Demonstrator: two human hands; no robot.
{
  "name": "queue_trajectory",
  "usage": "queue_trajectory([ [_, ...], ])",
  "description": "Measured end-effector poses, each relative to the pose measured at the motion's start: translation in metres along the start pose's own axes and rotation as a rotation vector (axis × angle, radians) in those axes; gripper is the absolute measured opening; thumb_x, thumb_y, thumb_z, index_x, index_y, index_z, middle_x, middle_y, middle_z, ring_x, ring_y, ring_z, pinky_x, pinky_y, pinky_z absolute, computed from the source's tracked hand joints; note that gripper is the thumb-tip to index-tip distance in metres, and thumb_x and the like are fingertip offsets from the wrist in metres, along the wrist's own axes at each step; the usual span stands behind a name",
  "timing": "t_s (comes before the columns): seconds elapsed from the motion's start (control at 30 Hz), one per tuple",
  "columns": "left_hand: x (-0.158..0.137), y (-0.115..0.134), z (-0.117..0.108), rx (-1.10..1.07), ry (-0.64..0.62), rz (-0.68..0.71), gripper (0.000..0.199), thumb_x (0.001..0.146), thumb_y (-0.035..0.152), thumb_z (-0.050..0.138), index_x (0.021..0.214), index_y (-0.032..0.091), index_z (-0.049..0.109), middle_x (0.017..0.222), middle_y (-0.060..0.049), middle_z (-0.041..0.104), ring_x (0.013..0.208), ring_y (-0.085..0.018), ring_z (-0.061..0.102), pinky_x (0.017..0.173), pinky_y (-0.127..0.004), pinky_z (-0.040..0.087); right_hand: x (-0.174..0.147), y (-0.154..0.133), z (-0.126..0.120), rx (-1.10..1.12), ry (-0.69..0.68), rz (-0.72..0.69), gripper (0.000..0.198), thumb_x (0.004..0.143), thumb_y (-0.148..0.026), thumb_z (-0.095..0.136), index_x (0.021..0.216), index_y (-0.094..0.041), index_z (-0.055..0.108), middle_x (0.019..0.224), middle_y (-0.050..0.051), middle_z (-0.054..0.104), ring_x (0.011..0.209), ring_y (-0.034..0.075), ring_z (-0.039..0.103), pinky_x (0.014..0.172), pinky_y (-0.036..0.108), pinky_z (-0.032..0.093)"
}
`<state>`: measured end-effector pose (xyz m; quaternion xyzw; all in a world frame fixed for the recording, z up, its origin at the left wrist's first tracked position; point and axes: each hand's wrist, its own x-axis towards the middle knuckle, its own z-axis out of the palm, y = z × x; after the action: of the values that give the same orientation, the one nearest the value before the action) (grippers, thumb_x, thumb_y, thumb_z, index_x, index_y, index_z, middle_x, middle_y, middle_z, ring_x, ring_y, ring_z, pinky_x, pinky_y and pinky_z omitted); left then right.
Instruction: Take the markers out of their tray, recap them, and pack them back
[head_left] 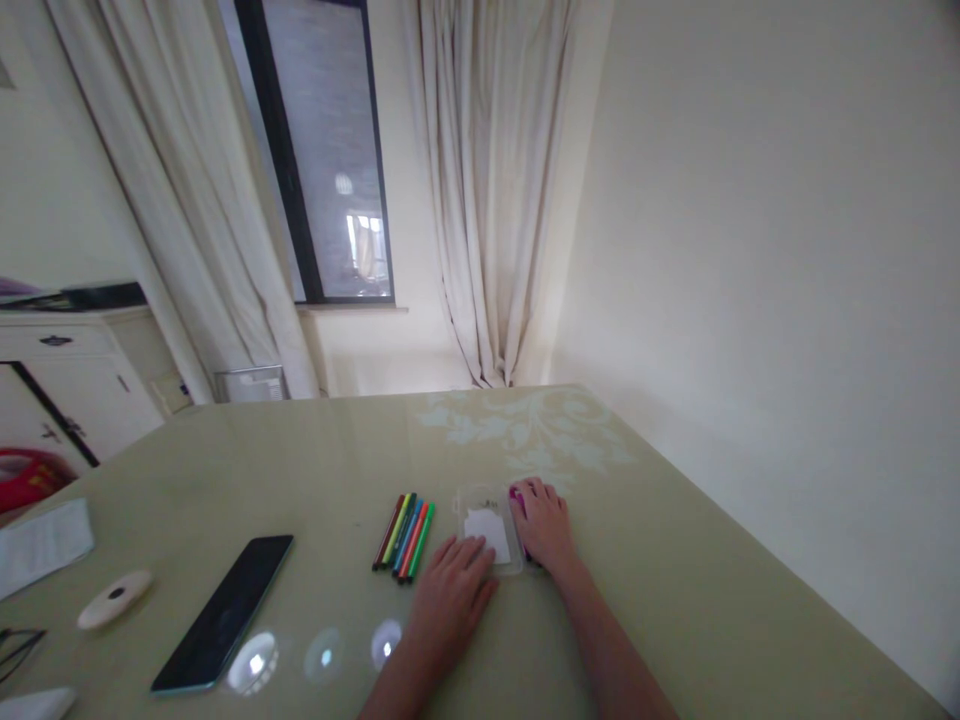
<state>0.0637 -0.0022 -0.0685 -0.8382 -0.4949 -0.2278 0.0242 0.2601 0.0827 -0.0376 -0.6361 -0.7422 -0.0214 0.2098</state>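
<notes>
On the table lies a clear plastic case with a white paper in it. My left hand rests on the case's lower left corner and the paper, its fingers stretched out and holding nothing. Along the right side of the case, my right hand has its fingers curled over a magenta object; its kind is mostly hidden under the fingers. Just left of the case, several felt-tip markers lie side by side, in dark red, yellow, green, blue and orange-red.
To the left on the glossy table are a black-screened phone, a cream oval object and a pale folded cloth. A wall borders the table's right side. Curtains and a white cabinet stand behind.
</notes>
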Motion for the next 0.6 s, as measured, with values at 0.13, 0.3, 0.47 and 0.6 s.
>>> queue_trajectory([
  [0.13, 0.003, 0.002, 0.000, -0.034, -0.028, -0.054, 0.030, 0.097, 0.022, 0.059, 0.125, 0.028, 0.068, 0.135, -0.004, 0.069, 0.124, -0.024, 0.065, 0.113, -0.048, 0.047, 0.003, -0.001, 0.003, -0.005, 0.021, -0.022, 0.024, 0.102, -0.031, 0.045, 0.110, -0.027, 0.067, 0.116, 0.009, 0.069, 0.107, 0.028, 0.059, 0.086, 0.038, 0.039],
  [0.3, 0.003, 0.002, -0.005, -0.059, -0.048, -0.069, 0.031, 0.097, 0.021, 0.061, 0.126, 0.028, 0.068, 0.136, -0.003, 0.069, 0.125, -0.024, 0.063, 0.115, -0.048, 0.046, 0.007, 0.006, 0.006, 0.038, 0.032, -0.107, 0.021, 0.100, -0.028, 0.049, 0.105, -0.028, 0.069, 0.106, 0.008, 0.072, 0.103, 0.029, 0.059, 0.085, 0.040, 0.039],
  [0.47, 0.001, 0.003, -0.004, -0.067, -0.045, -0.079, 0.032, 0.097, 0.022, 0.060, 0.127, 0.030, 0.067, 0.136, -0.003, 0.068, 0.125, -0.023, 0.063, 0.116, -0.048, 0.045, 0.008, 0.011, 0.008, 0.090, 0.027, -0.119, 0.020, 0.098, -0.028, 0.051, 0.105, -0.027, 0.069, 0.107, 0.008, 0.072, 0.103, 0.028, 0.059, 0.087, 0.039, 0.039],
  [0.6, 0.000, 0.004, -0.006, -0.053, -0.059, -0.085, 0.031, 0.097, 0.023, 0.060, 0.126, 0.030, 0.067, 0.137, -0.003, 0.068, 0.125, -0.024, 0.063, 0.115, -0.048, 0.045, 0.008, 0.009, 0.008, 0.068, 0.017, -0.126, 0.019, 0.099, -0.028, 0.049, 0.099, -0.025, 0.068, 0.103, 0.008, 0.071, 0.101, 0.028, 0.059, 0.087, 0.039, 0.039],
])
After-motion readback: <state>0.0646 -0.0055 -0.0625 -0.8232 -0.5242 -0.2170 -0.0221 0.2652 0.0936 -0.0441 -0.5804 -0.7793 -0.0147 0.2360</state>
